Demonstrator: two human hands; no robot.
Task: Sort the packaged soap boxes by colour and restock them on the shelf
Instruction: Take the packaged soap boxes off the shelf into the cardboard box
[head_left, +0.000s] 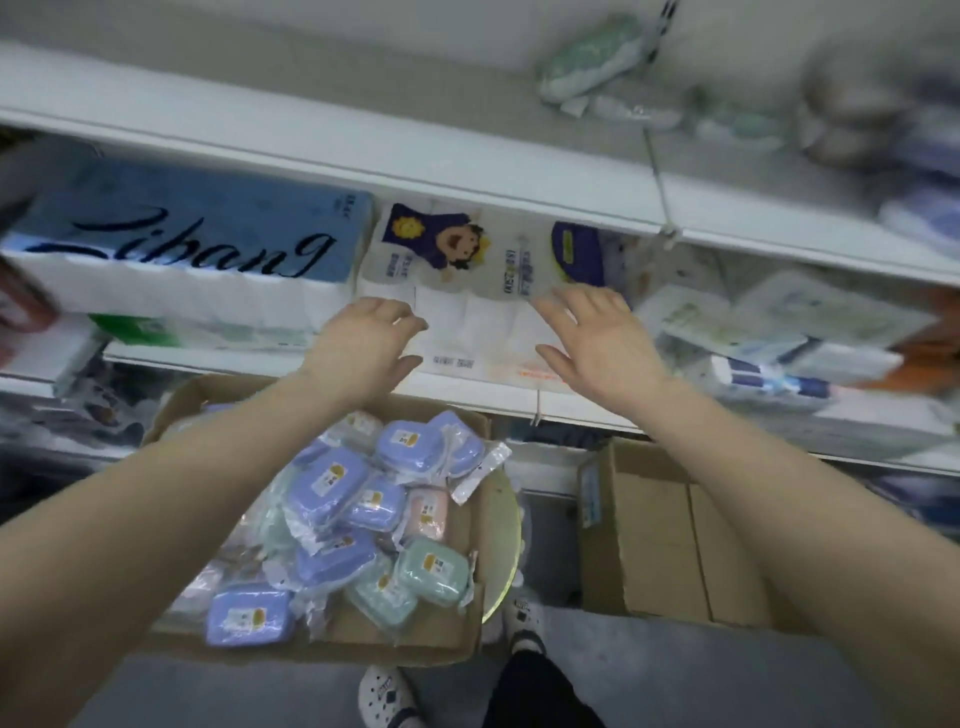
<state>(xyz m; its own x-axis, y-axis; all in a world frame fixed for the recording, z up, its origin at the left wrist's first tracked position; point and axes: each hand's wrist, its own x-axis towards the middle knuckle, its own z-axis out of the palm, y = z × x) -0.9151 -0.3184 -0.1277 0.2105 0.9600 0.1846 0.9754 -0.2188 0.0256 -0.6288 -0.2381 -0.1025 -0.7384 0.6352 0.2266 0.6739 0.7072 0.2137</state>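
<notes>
Soap boxes lay heaped, purple, green and pink, in the cardboard box below both grips | left grip loosely curled, holding nothing | right grip fingers spread, empty | both up at the tissue pack on the shelf, well apart from the soaps
</notes>
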